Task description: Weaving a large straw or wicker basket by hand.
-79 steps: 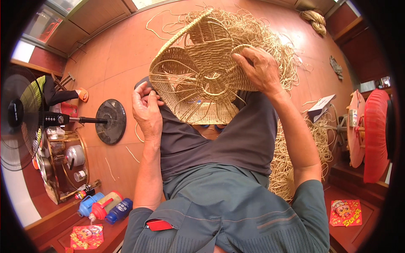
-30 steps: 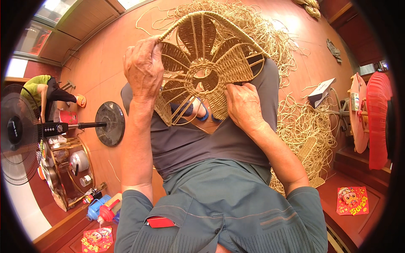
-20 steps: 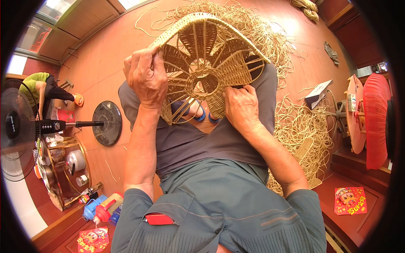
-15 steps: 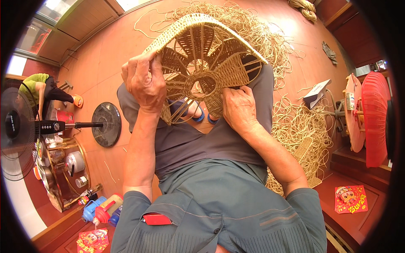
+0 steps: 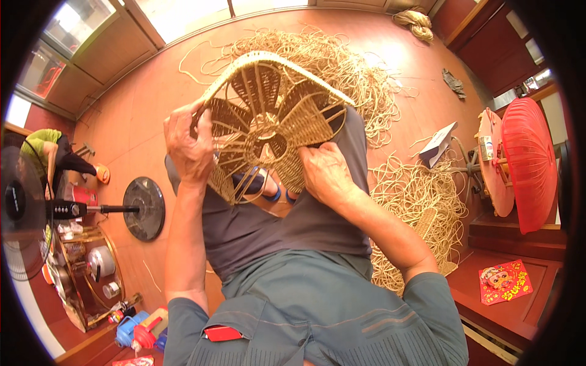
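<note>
A woven straw basket piece point(image 5: 256, 91) with petal-shaped panels, open spokes, a woven centre ring and a braided rim rests over my thighs. My left hand point(image 5: 188, 141) grips its upper-left rim, thumb and fingers wrapped round the edge. Just right of the centre ring, my right hand point(image 5: 326, 171) has curled fingers pinched at the edge of a densely woven panel. Whether a strand is between those fingertips is hidden.
Tangled straw cord point(image 5: 415, 213) lies right and ahead on the floor. A standing fan point(image 5: 144, 210) is at left, near a crouching person point(image 5: 43, 146) and a low rack point(image 5: 97, 262). Red stool-like discs point(image 5: 528, 165) stand right; bottles point(image 5: 146, 332) sit lower left.
Since the oldest frame the basket has turned; my left hand has risen to its rim and my right hand has dropped beside the centre. Lately the view has shifted, basket and hands appearing lower-left.
</note>
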`<action>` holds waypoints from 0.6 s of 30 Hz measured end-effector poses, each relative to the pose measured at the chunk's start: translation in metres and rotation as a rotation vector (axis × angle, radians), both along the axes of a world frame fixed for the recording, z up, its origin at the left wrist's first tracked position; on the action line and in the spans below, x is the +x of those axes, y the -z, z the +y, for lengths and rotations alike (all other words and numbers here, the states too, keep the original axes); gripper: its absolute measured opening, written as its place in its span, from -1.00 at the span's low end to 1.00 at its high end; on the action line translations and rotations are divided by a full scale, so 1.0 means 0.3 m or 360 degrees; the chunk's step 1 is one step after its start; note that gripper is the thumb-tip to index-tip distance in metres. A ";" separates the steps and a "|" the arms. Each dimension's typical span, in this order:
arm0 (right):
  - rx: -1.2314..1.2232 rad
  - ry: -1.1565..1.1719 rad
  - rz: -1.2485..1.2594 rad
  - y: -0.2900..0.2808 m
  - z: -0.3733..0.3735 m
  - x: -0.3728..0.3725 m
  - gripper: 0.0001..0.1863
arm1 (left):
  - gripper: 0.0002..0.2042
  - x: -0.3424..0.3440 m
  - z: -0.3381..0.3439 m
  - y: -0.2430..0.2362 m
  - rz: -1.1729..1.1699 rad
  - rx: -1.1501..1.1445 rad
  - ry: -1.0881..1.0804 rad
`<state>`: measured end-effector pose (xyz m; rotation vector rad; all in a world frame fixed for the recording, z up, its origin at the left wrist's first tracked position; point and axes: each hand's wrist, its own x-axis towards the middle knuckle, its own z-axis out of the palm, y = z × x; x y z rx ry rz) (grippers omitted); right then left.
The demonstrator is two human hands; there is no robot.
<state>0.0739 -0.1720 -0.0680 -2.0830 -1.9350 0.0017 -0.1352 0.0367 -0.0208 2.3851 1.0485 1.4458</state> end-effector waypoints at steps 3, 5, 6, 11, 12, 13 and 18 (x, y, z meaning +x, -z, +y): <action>0.0179 -0.0085 0.0268 -0.132 -0.025 0.021 -0.73 | -0.70 -0.038 0.011 -0.048 -0.0101 -0.0367 0.0175; 0.0603 -0.0276 0.0521 -0.280 -0.046 0.031 -0.67 | -0.65 -0.079 0.038 -0.038 -0.0212 -0.0423 0.0163; 0.0747 -0.0389 0.0533 -0.364 -0.054 0.039 -0.66 | -0.61 -0.106 0.054 -0.030 -0.0327 -0.0476 0.0147; 0.1206 -0.0740 0.0833 -0.627 -0.158 -0.023 -0.82 | -0.52 -0.236 0.076 0.067 -0.0147 -0.0552 -0.0167; 0.1122 -0.0854 0.1025 -0.666 -0.170 -0.035 -0.81 | -0.54 -0.266 0.054 0.081 -0.0090 -0.0590 -0.0225; 0.1134 -0.0827 0.1020 -0.648 -0.110 -0.075 -0.81 | -0.55 -0.239 0.044 0.091 -0.0031 -0.0646 -0.0221; 0.1662 -0.0750 0.0951 -0.637 -0.055 -0.055 -0.79 | -0.51 -0.258 0.023 0.101 0.0082 -0.0625 -0.0247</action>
